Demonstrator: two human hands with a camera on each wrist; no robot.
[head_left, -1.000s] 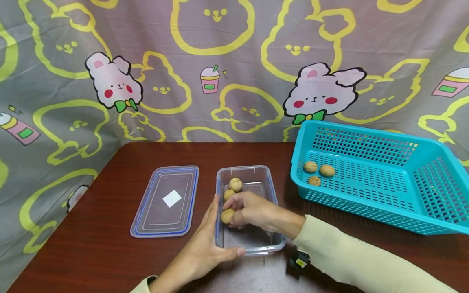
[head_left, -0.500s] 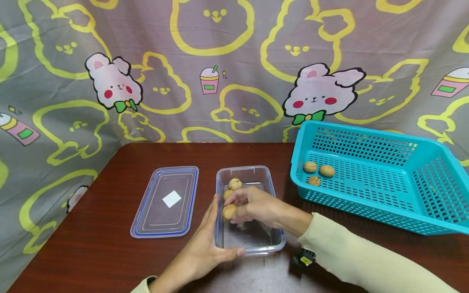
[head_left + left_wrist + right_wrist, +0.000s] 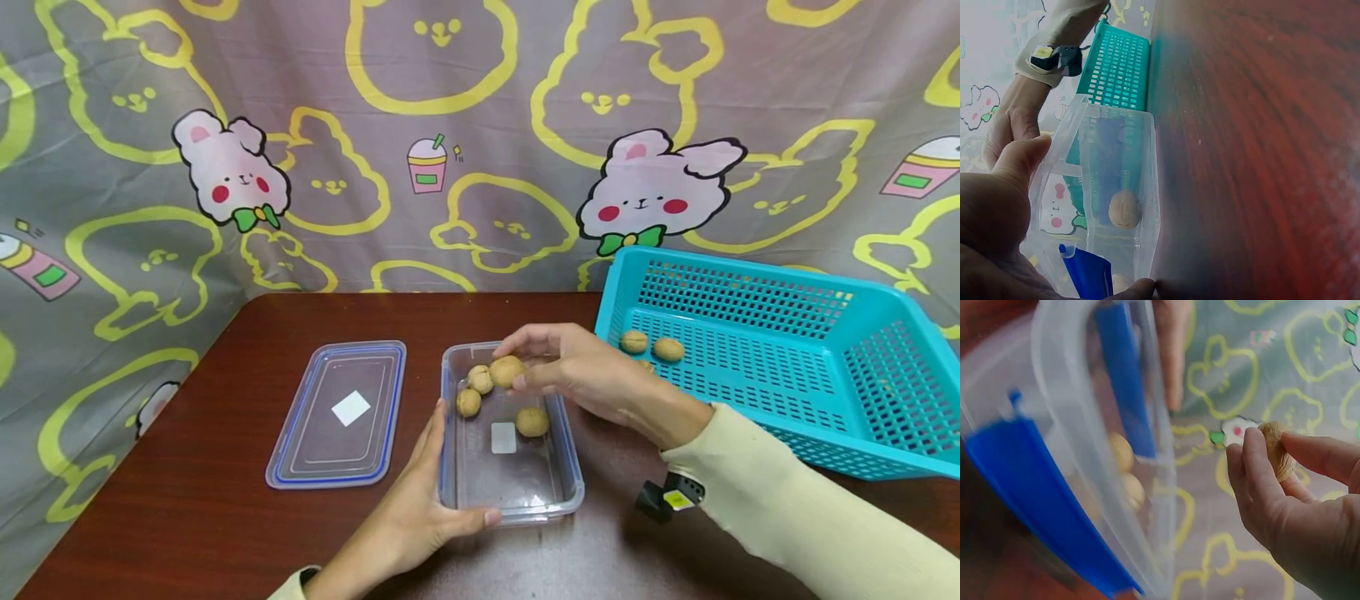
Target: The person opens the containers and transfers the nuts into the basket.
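My right hand (image 3: 577, 367) pinches a walnut (image 3: 507, 372) between thumb and fingers, over the far part of a clear plastic food container (image 3: 447, 467). In the right wrist view the pinched walnut (image 3: 1277, 451) is raised beside the container's rim. Two walnuts (image 3: 468, 403) lie by the container's left wall, and another walnut (image 3: 532, 422) lies near its right wall. My left hand (image 3: 420, 500) grips the container's near left corner, fingers along the left side and thumb at the front rim. In the left wrist view a walnut (image 3: 1125, 210) shows through the clear wall.
A clear lid (image 3: 307, 450) with a blue seal lies flat to the left of the container. At the right stands a turquoise basket (image 3: 795, 367) with walnuts (image 3: 668, 349) at its left end, one partly hidden by my right hand. A patterned curtain (image 3: 495, 100) hangs behind the table.
My right hand has risen from low in the container toward its far right, now with a walnut in its fingers. A walnut near the right wall is now uncovered. My left hand stays put.
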